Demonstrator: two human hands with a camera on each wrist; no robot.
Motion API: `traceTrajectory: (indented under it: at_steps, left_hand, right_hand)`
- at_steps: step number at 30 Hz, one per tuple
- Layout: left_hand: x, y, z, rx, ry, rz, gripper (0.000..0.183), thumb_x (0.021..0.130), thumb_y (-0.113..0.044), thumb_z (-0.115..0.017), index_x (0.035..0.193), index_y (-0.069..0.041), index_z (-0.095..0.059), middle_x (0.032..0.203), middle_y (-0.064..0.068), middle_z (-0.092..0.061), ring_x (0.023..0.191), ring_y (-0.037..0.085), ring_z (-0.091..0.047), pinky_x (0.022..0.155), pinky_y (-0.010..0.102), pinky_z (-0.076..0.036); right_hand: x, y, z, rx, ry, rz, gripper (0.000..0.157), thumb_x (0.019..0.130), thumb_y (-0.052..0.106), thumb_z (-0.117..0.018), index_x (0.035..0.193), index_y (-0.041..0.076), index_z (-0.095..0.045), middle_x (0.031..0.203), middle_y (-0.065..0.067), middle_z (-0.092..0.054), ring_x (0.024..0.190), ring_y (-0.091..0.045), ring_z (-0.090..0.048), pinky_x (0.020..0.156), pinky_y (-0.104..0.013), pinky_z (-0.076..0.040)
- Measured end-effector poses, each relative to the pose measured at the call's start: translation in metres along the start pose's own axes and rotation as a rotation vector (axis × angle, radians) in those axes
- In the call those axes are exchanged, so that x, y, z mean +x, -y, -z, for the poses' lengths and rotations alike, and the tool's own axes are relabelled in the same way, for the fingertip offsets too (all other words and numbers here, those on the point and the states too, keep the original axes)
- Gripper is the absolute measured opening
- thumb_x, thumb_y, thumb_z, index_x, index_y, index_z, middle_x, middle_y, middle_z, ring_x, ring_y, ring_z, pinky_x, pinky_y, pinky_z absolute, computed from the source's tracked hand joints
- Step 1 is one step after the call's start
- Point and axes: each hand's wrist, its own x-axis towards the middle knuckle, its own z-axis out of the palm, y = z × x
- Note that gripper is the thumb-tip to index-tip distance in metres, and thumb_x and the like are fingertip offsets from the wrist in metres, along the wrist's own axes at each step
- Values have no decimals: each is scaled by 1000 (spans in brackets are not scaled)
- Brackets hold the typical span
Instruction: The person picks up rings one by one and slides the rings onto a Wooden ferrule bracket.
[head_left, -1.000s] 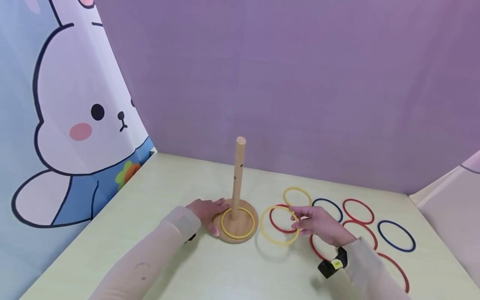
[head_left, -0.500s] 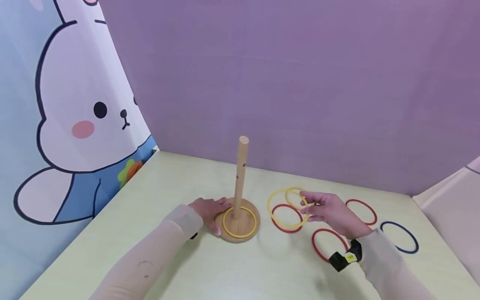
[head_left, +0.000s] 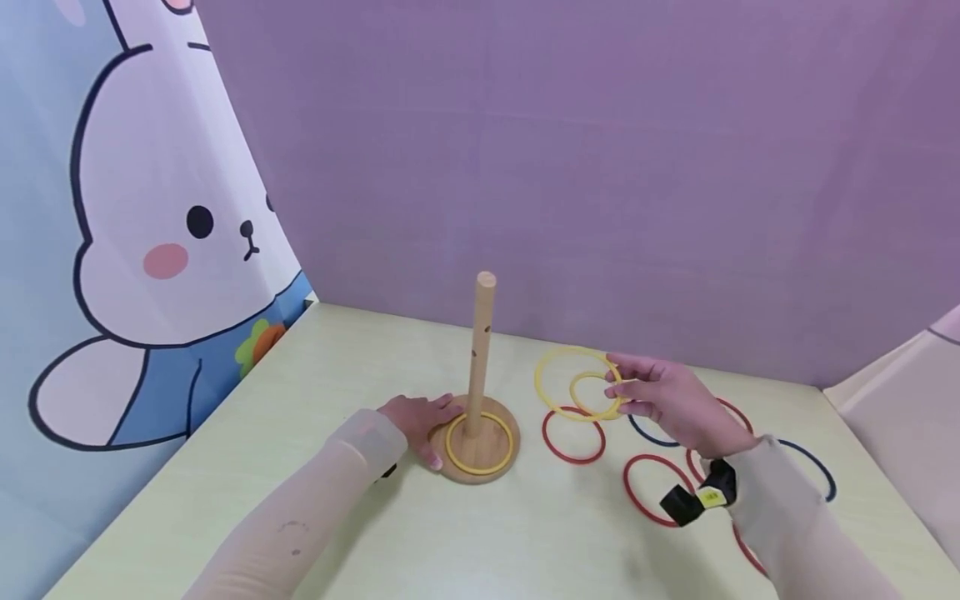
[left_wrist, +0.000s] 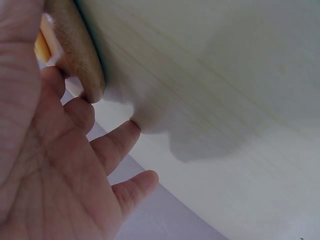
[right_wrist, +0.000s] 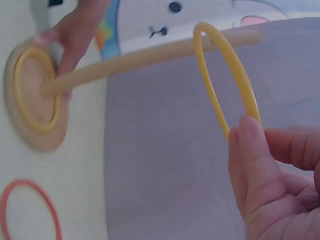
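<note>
A wooden ring-toss stand (head_left: 481, 358) stands upright on the table, its round base (head_left: 477, 477) flat. One yellow ring (head_left: 513, 442) lies on that base around the foot of the peg. My left hand (head_left: 420, 427) rests at the base's left side with fingers spread; in the left wrist view, fingers (left_wrist: 80, 112) meet the wooden edge. To the right of the peg, my right hand (head_left: 667, 398) pinches another yellow ring (right_wrist: 239, 75) between thumb and fingers. That ring is raised, and in the right wrist view it overlaps the upper peg.
Right of the stand, a red ring (head_left: 573, 462) and a third yellow ring (head_left: 573, 396) lie on the table. Another red ring (head_left: 626, 483) and a blue ring (head_left: 828, 479) are farther right, with several more partly hidden by the right arm. A purple cloth (head_left: 600, 167) hangs behind.
My right hand has lifted the yellow ring up and away toward the back of the table, slightly rightward. The left hand stays at the base.
</note>
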Motion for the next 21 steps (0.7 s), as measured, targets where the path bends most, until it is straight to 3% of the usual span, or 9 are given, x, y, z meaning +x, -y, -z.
traceTrajectory:
  at_steps: [4, 6, 9, 13, 21]
  left_hand:
    - [-1, -1, 1, -7, 7, -1, 86, 76, -43, -79, 148, -23, -38, 154, 3, -32, 130, 30, -44, 96, 50, -43]
    - [0, 0, -1, -15, 10, -4, 86, 76, -42, -79, 148, -22, -38, 154, 3, -32, 130, 30, -45, 96, 50, -44]
    - [0, 0, -6, -17, 10, -7, 86, 75, -43, -80, 148, -23, -38, 154, 2, -33, 129, 28, -46, 95, 49, -45]
    - [2, -1, -8, 14, 3, -8, 87, 74, -46, -80, 148, -26, -38, 154, 1, -33, 128, 26, -47, 94, 47, -46]
    - [1, 4, -3, 40, 25, -9, 88, 76, -45, -78, 149, -23, -35, 155, 2, -31, 130, 30, -45, 95, 48, -44]
  right_hand:
    - [-3, 10, -1, 135, 1, 21, 61, 94, -2, -55, 146, -10, -25, 109, -2, -62, 95, -9, -64, 77, -22, -53]
    - [-5, 13, -2, 200, 11, 41, 60, 93, -2, -56, 146, -9, -26, 107, -1, -63, 94, -10, -65, 77, -21, -54]
    - [-10, 15, -4, 295, 28, 77, 49, 93, -3, -56, 141, 4, -46, 107, -4, -65, 94, -12, -65, 77, -22, -54]
    - [-13, 19, -8, 410, 47, 151, 35, 95, -4, -54, 118, 18, -69, 106, -5, -68, 92, -12, -66, 76, -22, -54]
    - [-14, 34, -23, 681, -35, 358, 35, 95, -9, -50, 121, 8, -67, 101, -10, -66, 91, -15, -67, 78, -23, -53]
